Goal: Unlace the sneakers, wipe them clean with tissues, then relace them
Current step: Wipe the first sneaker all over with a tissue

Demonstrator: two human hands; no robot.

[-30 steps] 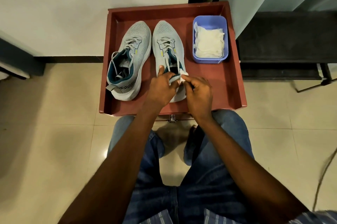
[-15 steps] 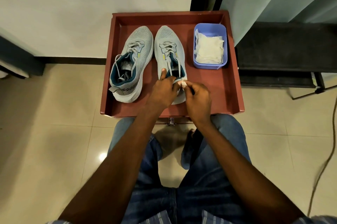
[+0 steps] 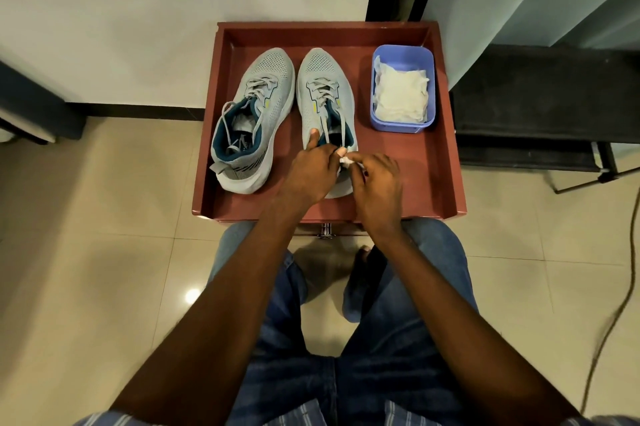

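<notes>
The right hand's fingertips (image 3: pixel 350 159) pinch a small wad of white tissue (image 3: pixel 345 160) against the collar of the right-hand grey sneaker (image 3: pixel 322 79), at its heel opening. The rest of the right hand (image 3: pixel 379 183) curls behind that pinch. The left hand (image 3: pixel 313 171) grips the same shoe at the heel, its thumb (image 3: pixel 313 138) pressed along the inner edge of the opening and its other fingers wrapped around the collar, steadying it.

Both loose lace ends (image 3: pixel 333 127) run down from the eyelets toward the hands, just beside the wad. A wiping stroke can snag them and drag the lacing tight or askew. The wad is small and held only by the tips; rubbed hard against knit fabric it may shred, leave lint, or slip out into the shoe.

The other sneaker (image 3: pixel 254 113) sits just to the left, its laces slack and spilling into the opening. Both stand in a red-brown tray (image 3: pixel 440 148), and a push on the heel may slide the shoe into its neighbour. Spare folded tissues (image 3: pixel 400 93) lie in a blue tub (image 3: pixel 426 61) at the tray's right.
</notes>
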